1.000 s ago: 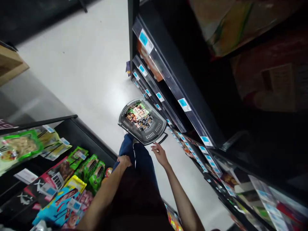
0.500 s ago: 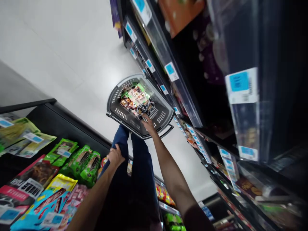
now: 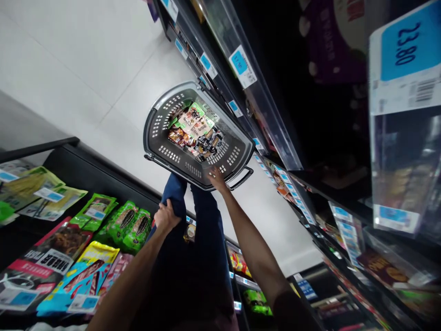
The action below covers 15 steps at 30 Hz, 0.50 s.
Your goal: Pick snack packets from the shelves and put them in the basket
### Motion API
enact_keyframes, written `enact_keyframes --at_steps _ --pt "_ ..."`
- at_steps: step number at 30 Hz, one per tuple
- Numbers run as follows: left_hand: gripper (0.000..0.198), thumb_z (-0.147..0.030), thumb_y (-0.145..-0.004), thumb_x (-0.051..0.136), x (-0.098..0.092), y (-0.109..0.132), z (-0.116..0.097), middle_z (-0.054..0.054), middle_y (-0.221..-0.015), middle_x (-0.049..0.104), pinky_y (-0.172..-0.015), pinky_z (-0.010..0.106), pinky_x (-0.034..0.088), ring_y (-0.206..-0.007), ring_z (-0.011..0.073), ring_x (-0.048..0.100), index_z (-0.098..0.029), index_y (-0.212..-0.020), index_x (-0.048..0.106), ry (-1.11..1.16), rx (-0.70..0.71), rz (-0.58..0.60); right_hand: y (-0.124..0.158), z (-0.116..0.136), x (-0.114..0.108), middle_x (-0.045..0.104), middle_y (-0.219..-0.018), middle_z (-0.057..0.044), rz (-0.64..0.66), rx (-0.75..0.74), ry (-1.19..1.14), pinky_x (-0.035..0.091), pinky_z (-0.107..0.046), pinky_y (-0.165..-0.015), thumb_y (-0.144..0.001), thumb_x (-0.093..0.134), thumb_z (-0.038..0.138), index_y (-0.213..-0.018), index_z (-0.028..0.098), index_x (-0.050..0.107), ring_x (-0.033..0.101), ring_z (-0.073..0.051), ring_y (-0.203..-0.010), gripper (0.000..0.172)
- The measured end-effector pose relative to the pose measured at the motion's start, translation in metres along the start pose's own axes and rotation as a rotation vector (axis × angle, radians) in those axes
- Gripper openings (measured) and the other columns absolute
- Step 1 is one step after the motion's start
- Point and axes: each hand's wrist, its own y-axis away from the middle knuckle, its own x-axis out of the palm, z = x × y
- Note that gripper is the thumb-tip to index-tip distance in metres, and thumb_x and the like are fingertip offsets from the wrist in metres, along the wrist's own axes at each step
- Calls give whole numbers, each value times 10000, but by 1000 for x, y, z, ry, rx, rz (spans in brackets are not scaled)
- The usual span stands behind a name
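A grey plastic shopping basket (image 3: 193,171) stands on the floor in front of my legs. Inside lie green-and-beige snack packets (image 3: 196,122), some reddish-brown packets (image 3: 179,137) and a cluster of small dark-wrapped packs (image 3: 209,145). My right hand (image 3: 216,178) reaches over the near rim into the basket, fingers apart and holding nothing, short of the dark packs. On my bent left knee rests my left hand (image 3: 167,217), its fingers spread over the blue trouser leg (image 3: 176,193) with nothing in them.
Close on the right runs a tall dark shelf (image 3: 265,110) with price tags, including a large tag (image 3: 404,59). At lower left a low shelf holds green snack bags (image 3: 126,223) and a blue-yellow bag (image 3: 82,276). Pale floor tiles (image 3: 86,69) stretch ahead.
My right hand has drawn back from the small dark packs toward the basket's near rim, fingers parted. My left hand stays on the knee. The view has shifted slightly.
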Motion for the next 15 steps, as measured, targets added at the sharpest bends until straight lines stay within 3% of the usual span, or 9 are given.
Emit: enact_keyframes --at_steps 5,8,11,15 --pt "841 -516 -701 640 2 4 1 165 -1155 514 -664 370 484 -848 318 657 -181 -1411 337 36 -37 -66 -49 -10 1 562 -1374 -139 -18 29 -117 374 -471 -1097 -750 650 219 -1450 161 365 519 -278 -1274 758" --pt "813 -499 -726 626 5 4 1 157 -1164 502 -659 365 474 -832 300 645 -199 -1423 335 65 -35 -103 -100 5 22 533 -1410 -88 -27 -5 -205 403 -405 -1079 -756 634 226 -1445 209 371 511 -232 -1278 737" --pt "784 -461 -746 626 7 1 -1 167 -1217 476 -723 377 464 -920 312 611 -207 -1432 342 84 -26 -126 -146 24 49 511 -1428 -98 -43 -15 -307 393 -405 -1083 -720 651 195 -1417 178 414 498 -240 -1282 736" --pt "770 -472 -742 644 11 -4 -4 168 -1330 425 -777 391 461 -1021 339 549 -227 -1424 381 75 8 -150 -184 39 75 518 -1419 -94 -67 -28 -419 399 -393 -1077 -702 651 180 -1400 164 430 503 -226 -1264 732"
